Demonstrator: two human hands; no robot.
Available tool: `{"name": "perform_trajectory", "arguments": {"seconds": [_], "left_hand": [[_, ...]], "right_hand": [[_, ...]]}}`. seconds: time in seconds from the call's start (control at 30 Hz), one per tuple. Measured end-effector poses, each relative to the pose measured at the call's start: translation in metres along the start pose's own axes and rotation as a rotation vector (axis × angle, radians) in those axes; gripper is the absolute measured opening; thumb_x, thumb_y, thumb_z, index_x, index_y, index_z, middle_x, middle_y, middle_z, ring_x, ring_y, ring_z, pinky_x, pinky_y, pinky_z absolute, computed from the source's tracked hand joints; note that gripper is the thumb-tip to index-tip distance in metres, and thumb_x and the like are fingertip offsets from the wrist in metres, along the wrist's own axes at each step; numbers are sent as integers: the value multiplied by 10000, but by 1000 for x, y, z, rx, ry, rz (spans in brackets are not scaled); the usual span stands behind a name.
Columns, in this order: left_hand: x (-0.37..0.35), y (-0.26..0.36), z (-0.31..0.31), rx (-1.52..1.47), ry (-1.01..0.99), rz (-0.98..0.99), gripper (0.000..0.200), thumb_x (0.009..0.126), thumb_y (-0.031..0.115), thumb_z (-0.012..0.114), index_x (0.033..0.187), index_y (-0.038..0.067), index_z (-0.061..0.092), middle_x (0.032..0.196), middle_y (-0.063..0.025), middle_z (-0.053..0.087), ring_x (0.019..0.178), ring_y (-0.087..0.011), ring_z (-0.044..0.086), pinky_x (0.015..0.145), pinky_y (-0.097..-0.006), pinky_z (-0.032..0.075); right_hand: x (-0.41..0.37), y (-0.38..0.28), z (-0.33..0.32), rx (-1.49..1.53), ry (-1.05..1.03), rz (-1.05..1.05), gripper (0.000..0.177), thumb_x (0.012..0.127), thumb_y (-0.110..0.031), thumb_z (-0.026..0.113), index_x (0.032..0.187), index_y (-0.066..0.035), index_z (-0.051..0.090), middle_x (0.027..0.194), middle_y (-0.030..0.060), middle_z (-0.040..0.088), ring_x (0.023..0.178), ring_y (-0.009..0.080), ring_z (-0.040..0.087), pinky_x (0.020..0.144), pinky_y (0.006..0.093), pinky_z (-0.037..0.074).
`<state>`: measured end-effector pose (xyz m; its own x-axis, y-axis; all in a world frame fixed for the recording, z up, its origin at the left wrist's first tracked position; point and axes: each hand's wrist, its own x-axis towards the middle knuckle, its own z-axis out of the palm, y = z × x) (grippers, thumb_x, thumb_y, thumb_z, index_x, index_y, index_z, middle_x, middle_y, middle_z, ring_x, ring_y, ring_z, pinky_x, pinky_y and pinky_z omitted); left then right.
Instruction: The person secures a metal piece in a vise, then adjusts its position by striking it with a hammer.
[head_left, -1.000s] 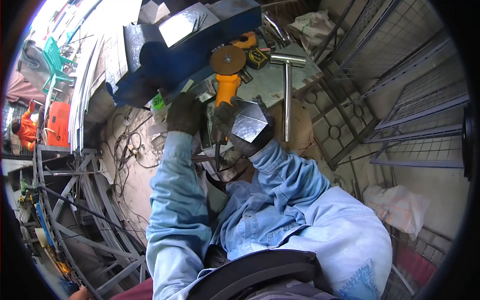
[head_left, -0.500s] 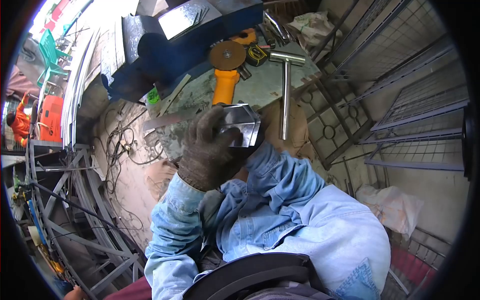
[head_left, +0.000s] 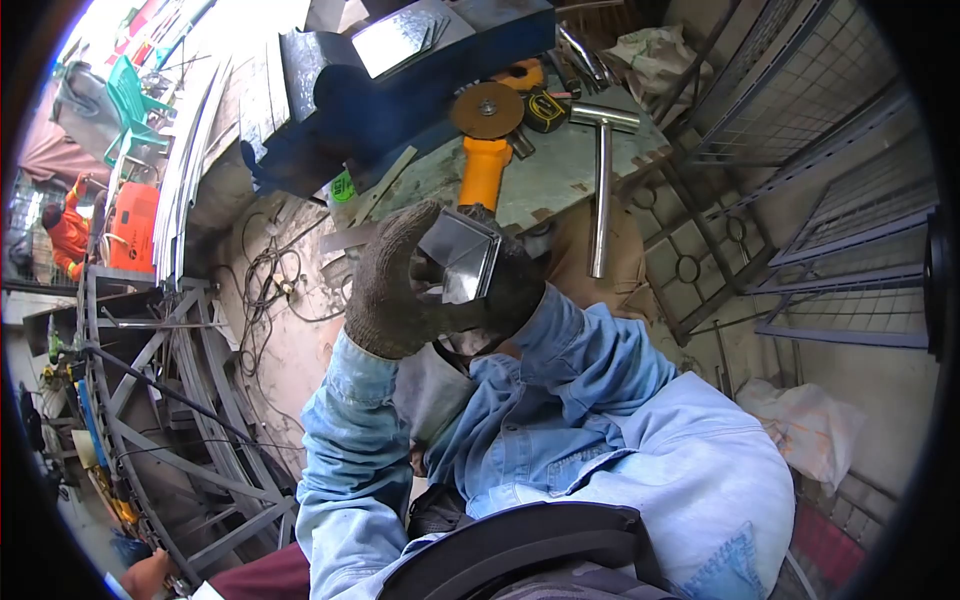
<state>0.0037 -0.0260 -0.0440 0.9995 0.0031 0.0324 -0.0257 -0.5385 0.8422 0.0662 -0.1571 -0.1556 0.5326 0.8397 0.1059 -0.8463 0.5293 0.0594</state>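
Between my gloved hands is a small folded sheet-metal piece (head_left: 474, 272), shiny, square-edged and hollow, tilted toward me. My left hand (head_left: 388, 285) curls around its left side, thumb low and fingers over the top. My right hand (head_left: 520, 288), in a dark glove, grips it from the right and behind; most of its fingers are hidden. Just beyond lies an orange angle grinder (head_left: 485, 172) with a brown disc (head_left: 487, 108). A metal T-shaped bar (head_left: 601, 195) rests to the right. A black and yellow tape measure (head_left: 545, 110) sits by the disc.
A dark blue metal block (head_left: 390, 125) carrying thin metal sheets (head_left: 402, 42) stands at the back of the green-grey worktable (head_left: 560, 175). Cables (head_left: 265, 280) coil on the floor. Steel frames (head_left: 205, 400) stand left, mesh panels (head_left: 850, 240) right. A person in orange (head_left: 70, 235) is far left.
The metal piece has turned so that its hollow inside shows more. My left hand has shifted from over its face to around its left side. The view has swung slightly left.
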Motion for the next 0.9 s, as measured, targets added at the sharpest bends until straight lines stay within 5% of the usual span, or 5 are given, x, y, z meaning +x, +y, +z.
{"name": "perform_trajectory", "arguments": {"seconds": [0.07,0.5,0.6,0.67,0.9], "left_hand": [[1,-14,0,236,194,443,1006,541,244,986,1364,-26,474,1277,-216,579,1204,-320,583,1021,-449,475],[-4,-25,-7,241,198,544,1034,561,258,983,1396,-24,443,1367,-217,543,1272,-363,537,1073,-483,418],[-3,-23,-11,181,153,533,1062,577,282,974,1426,-19,410,1381,-214,539,1283,-360,532,1081,-486,409],[-5,-13,-17,282,100,454,1096,595,335,965,1450,-16,376,1389,-208,536,1290,-352,528,1084,-478,408],[-16,-20,-21,274,201,424,1112,480,230,996,1414,-6,440,1364,-186,563,1241,-349,572,1030,-437,471]], "right_hand": [[-1,-1,6,-391,186,-254,579,964,-417,600,1393,-53,464,1278,168,600,1173,330,605,1002,549,496],[-5,-28,11,-367,-66,97,546,923,-276,692,1348,-33,451,1183,124,625,1106,267,649,969,456,544],[-5,-29,18,-496,-84,48,540,934,-276,681,1346,-19,446,1163,127,623,1104,267,643,969,429,536],[-14,-28,31,-998,126,-72,738,864,-378,758,1392,3,411,1299,165,569,1163,280,613,1012,409,506],[-14,-27,31,-656,-116,15,679,893,-358,740,1381,-6,426,1247,132,588,1112,230,620,969,395,509]]}}
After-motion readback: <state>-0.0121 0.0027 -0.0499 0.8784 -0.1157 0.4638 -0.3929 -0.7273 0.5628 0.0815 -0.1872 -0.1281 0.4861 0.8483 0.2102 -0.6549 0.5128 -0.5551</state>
